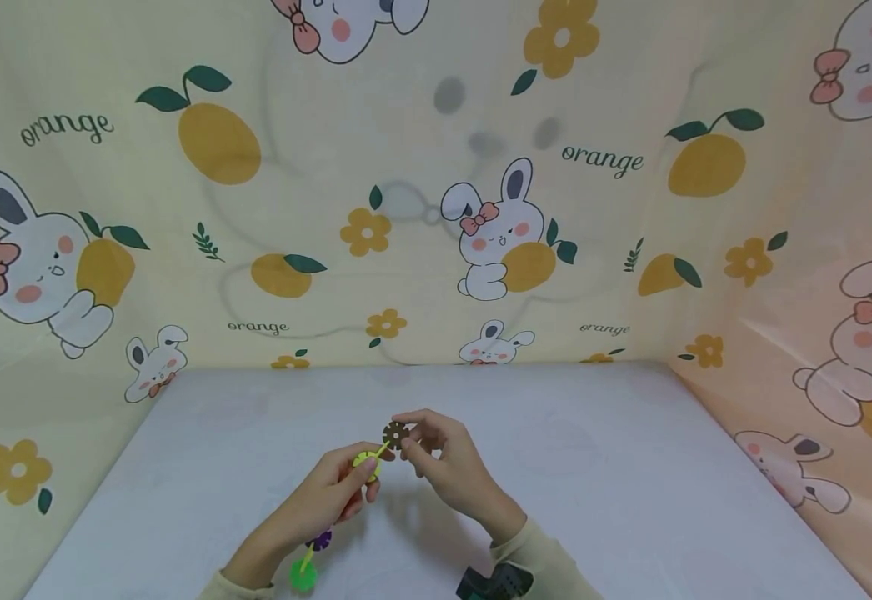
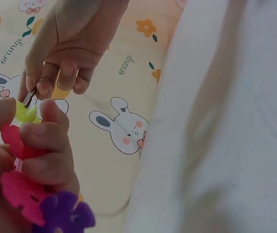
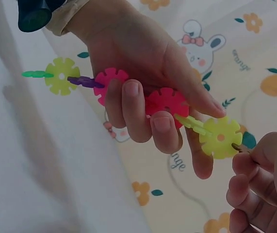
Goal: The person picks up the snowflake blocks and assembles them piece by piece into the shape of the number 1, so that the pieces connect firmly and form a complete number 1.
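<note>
My left hand (image 1: 323,492) grips a chain of notched plastic snowflake discs slotted into one another. In the right wrist view the chain runs from a green disc (image 3: 37,74) through a yellow disc (image 3: 62,77), a purple disc (image 3: 86,81), pink and red discs (image 3: 170,99), to yellow ones near the thumb. My right hand (image 1: 460,471) pinches a brown disc (image 1: 396,435), whose edge meets the end yellow disc (image 3: 221,138). Whether their slots are engaged I cannot tell. Below the left hand hangs the chain's purple and green end.
Both hands are above a white tabletop (image 1: 593,467). A cream cloth backdrop (image 1: 406,108) printed with rabbits and oranges stands behind and along the sides. A dark device (image 1: 494,582) is on the right wrist, by the sleeve.
</note>
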`<state>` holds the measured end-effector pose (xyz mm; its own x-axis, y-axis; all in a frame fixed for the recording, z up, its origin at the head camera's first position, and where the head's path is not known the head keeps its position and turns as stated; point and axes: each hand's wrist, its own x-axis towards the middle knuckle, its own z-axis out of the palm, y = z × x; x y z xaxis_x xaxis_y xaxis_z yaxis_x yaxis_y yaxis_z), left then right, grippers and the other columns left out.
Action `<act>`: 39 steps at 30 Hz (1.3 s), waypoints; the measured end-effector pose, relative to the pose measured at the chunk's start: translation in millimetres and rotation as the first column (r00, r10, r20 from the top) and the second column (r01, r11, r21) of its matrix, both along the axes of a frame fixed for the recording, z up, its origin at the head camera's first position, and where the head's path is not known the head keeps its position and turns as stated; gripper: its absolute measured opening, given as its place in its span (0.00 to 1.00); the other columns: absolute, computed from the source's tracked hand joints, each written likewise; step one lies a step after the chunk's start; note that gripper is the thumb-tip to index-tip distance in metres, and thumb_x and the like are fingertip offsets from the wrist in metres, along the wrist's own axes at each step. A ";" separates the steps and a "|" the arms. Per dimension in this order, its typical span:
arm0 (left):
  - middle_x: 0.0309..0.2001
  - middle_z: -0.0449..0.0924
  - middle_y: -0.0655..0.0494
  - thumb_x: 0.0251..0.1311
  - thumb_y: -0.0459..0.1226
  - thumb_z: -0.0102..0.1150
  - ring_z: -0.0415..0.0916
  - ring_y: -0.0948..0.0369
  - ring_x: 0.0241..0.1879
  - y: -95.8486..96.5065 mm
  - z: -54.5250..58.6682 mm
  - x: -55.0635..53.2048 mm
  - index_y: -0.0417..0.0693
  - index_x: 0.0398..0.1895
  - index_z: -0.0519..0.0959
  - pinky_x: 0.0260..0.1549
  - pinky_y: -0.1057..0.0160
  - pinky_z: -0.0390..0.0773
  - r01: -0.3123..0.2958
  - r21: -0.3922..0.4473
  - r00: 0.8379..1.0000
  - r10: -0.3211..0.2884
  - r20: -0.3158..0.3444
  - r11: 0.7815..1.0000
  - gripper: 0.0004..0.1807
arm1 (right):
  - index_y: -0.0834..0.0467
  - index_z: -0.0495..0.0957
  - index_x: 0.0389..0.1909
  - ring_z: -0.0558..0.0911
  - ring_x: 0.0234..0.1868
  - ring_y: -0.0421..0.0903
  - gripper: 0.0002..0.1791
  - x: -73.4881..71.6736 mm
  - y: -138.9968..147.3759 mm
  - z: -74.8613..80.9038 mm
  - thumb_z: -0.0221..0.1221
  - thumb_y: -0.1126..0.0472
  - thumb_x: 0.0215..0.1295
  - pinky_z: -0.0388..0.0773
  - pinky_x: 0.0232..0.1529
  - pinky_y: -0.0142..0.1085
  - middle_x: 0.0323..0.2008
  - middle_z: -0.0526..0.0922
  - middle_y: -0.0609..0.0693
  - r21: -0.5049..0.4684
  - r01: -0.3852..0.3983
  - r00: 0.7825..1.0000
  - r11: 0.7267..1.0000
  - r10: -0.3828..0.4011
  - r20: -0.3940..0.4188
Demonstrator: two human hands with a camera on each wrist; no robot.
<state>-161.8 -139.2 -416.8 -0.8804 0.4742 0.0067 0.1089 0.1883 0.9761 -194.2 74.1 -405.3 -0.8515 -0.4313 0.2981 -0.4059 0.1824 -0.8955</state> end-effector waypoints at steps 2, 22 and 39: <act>0.28 0.73 0.57 0.81 0.45 0.40 0.61 0.70 0.14 0.2 -0.3 0.3 0.40 0.62 0.72 0.14 0.75 0.63 -0.003 -0.001 1.000 0.003 0.001 1.000 0.21 | 0.59 0.80 0.57 0.76 0.24 0.36 0.16 0.3 -0.2 -0.7 0.56 0.69 0.71 0.76 0.26 0.28 0.31 0.84 0.61 -0.003 0.003 1.000 1.000 -0.003 0.002; 0.29 0.74 0.57 0.81 0.45 0.40 0.62 0.71 0.15 -1.0 -1.9 -0.5 0.37 0.63 0.72 0.15 0.75 0.64 -0.005 -0.002 1.000 0.005 -0.003 1.000 0.23 | 0.59 0.80 0.57 0.75 0.22 0.35 0.17 0.6 -3.8 -3.7 0.55 0.71 0.70 0.76 0.26 0.28 0.31 0.84 0.61 -0.005 0.009 1.000 1.000 -0.009 0.010; 0.29 0.74 0.56 0.80 0.46 0.41 0.63 0.70 0.15 -1.0 -3.6 -1.2 0.39 0.64 0.72 0.15 0.74 0.65 0.004 0.008 1.000 -0.004 -0.002 1.000 0.23 | 0.58 0.78 0.60 0.76 0.23 0.36 0.18 1.7 -4.1 -4.1 0.58 0.68 0.71 0.78 0.28 0.29 0.35 0.84 0.63 0.016 -0.017 1.000 1.000 0.016 0.016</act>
<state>-163.0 -140.1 -420.5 -0.8786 0.4775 0.0123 0.1118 0.1805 0.9772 -192.4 70.0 -409.4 -0.8487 -0.4501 0.2778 -0.3951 0.1903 -0.8987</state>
